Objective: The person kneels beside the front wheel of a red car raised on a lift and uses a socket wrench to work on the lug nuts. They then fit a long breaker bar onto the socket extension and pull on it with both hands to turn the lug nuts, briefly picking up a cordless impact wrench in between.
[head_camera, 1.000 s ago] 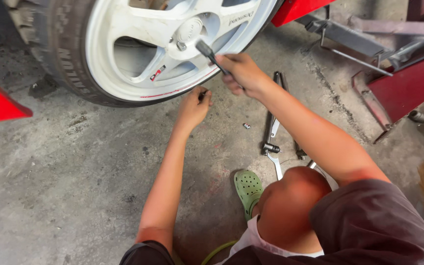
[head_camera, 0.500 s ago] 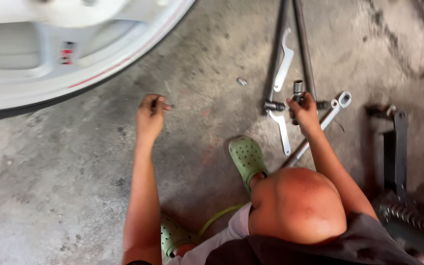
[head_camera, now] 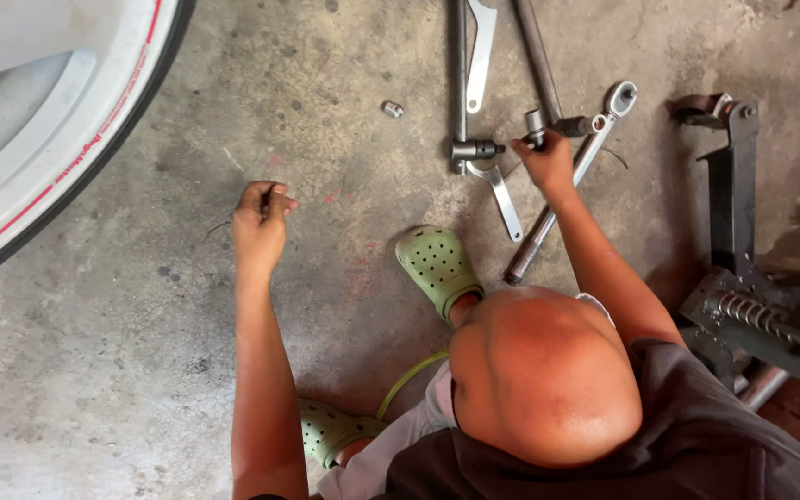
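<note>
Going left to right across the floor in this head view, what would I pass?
White wheel → left hand → small metal nut → green shoe → right hand on a socket tool → dark metal jack frame.

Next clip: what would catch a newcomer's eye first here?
The right hand grips a small socket piece among metal wrenches and bars spread on the concrete floor at top centre. At the left edge curves a white wheel rim with a red stripe. The left hand hovers closed over bare floor, beside a green clog.
</note>
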`<state>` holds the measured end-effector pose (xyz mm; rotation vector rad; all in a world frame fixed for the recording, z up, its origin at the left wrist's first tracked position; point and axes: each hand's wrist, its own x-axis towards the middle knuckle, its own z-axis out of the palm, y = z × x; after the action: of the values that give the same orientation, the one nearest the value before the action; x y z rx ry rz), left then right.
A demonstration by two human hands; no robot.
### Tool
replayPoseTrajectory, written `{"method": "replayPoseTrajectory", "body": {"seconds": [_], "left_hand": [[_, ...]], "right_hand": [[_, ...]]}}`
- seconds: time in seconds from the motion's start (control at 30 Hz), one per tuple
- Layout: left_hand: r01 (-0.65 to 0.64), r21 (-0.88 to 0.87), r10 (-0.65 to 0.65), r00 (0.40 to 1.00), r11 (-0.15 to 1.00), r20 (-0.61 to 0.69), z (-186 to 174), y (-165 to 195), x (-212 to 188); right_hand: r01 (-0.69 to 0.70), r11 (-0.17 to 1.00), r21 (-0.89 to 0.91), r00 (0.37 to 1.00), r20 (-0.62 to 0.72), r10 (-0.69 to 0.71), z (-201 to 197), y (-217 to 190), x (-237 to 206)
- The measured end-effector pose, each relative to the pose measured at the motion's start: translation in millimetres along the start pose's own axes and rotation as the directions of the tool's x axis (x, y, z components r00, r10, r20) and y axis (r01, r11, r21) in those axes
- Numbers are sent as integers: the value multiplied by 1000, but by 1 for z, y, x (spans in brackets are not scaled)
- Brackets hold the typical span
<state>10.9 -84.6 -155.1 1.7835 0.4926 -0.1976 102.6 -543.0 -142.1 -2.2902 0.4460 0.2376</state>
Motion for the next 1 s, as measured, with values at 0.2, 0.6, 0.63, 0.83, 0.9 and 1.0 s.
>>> {"method": "replayPoseTrajectory", "body": {"seconds": [0.2, 0.6, 0.63, 0.83, 0.9, 1.0], "left_hand": [[-87, 32, 86, 996, 996, 13, 10, -9, 9], [91, 238, -85, 996, 967, -35, 3, 5, -5], [78, 205, -69, 996, 976, -51, 3, 9, -9], [-8, -154, 9, 1000, 988, 4, 0, 46, -23], [7, -383, 19, 998, 924, 63, -7, 58, -21], [-51, -755, 119, 992, 653, 36, -27, 71, -17]], "right_hand": [[363, 820, -444, 924, 288, -253, 61, -89, 4], [665, 460, -588, 738, 609, -290, 152, -171, 18], [646, 567, -511, 736, 613, -287, 153, -171, 14], [37, 988, 148, 590, 795, -141, 134, -233, -38], [146, 974, 174, 547, 806, -226, 128, -271, -58], [530, 749, 399, 335, 712, -617, 130, -328, -87]]}}
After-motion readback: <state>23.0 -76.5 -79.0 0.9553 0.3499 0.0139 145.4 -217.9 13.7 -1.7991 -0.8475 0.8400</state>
